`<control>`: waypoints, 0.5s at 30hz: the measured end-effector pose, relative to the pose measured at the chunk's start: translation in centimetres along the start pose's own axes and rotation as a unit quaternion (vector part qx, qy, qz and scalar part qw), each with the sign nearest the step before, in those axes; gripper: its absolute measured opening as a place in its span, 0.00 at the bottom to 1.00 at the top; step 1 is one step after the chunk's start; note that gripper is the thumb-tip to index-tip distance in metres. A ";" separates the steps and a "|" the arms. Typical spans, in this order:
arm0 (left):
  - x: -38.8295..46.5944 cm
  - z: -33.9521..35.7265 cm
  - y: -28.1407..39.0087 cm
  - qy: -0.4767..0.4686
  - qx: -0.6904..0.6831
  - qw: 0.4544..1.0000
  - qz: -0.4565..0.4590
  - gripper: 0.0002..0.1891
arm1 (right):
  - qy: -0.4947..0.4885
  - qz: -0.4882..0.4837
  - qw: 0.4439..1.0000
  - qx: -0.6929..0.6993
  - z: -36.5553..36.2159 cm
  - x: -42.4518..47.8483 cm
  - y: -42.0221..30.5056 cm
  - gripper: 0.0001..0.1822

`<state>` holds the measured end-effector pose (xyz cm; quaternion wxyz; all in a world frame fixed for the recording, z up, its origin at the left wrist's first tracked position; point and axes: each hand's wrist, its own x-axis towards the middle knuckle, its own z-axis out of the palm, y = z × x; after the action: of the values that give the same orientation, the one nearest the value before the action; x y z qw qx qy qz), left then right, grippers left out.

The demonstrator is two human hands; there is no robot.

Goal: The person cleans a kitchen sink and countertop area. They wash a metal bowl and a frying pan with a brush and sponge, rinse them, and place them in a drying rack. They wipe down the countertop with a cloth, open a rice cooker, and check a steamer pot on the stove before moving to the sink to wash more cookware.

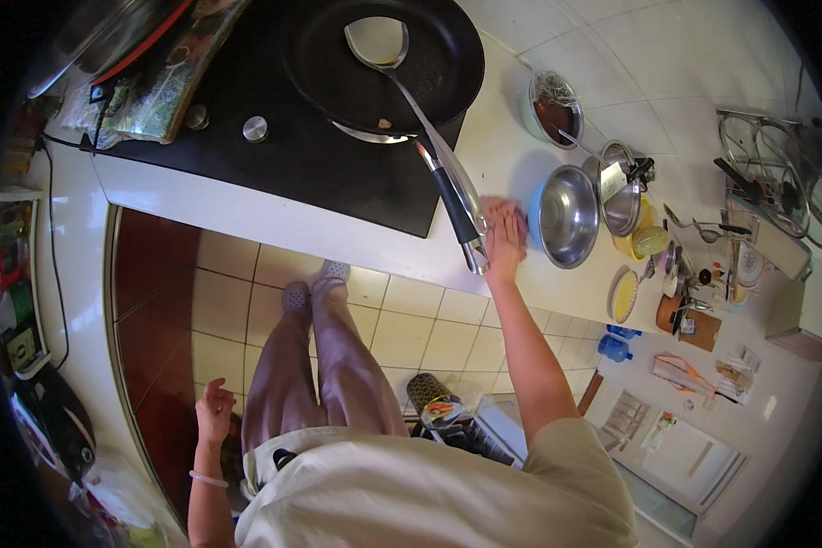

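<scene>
My right hand (504, 240) lies on a pinkish cloth (499, 205) and presses it against the white countertop, just right of the pan handle. Close by on its right stands a metal bowl with a light-blue outside (568, 216). A black frying pan (411, 89) rests on the black cooktop (356, 178), its handle (452, 198) reaching out towards my right hand. Across the pan lies a metal spatula (418, 106), its handle running alongside the pan's. My left hand (214, 405) hangs beside my body with nothing in it, its fingers loosely bent and apart.
Behind the blue bowl are a bowl of dark liquid (555, 113) and a metal basin (620, 192) with a cleaver across it. A yellow dish (625, 296) sits near the counter edge. Packaged goods (151, 103) lie left of the knobs. A bin (431, 397) stands on the floor.
</scene>
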<state>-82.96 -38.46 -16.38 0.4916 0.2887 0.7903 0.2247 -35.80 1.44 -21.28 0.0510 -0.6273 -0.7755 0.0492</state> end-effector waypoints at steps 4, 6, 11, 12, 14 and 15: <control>0.3 -0.1 -0.2 -0.005 0.042 0.999 0.034 0.19 | 0.017 -0.123 0.992 -0.018 0.9 8.0 -2.4 0.26; 0.6 -0.1 1.1 -0.009 0.041 0.999 0.024 0.19 | 0.037 -0.159 0.986 -0.043 2.6 12.7 -1.1 0.26; 1.3 -0.1 0.8 -0.001 0.057 0.998 0.036 0.19 | 0.097 -0.142 0.984 0.045 4.7 15.6 1.9 0.26; 1.2 0.1 1.0 -0.002 0.048 0.999 0.018 0.19 | 0.088 -0.153 0.984 -0.003 4.8 13.2 1.0 0.26; 0.7 1.3 1.0 -0.010 0.030 0.999 -0.012 0.18 | 0.031 -0.165 0.986 0.004 2.8 7.4 -1.2 0.26; 0.7 1.7 0.9 -0.013 0.021 0.999 -0.024 0.18 | -0.013 -0.162 0.985 0.062 1.0 4.4 -2.6 0.27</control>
<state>-81.43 -37.24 -16.95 0.5008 0.2825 0.7952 0.1925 -39.38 5.21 -21.81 0.0866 -0.4886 -0.8628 0.0967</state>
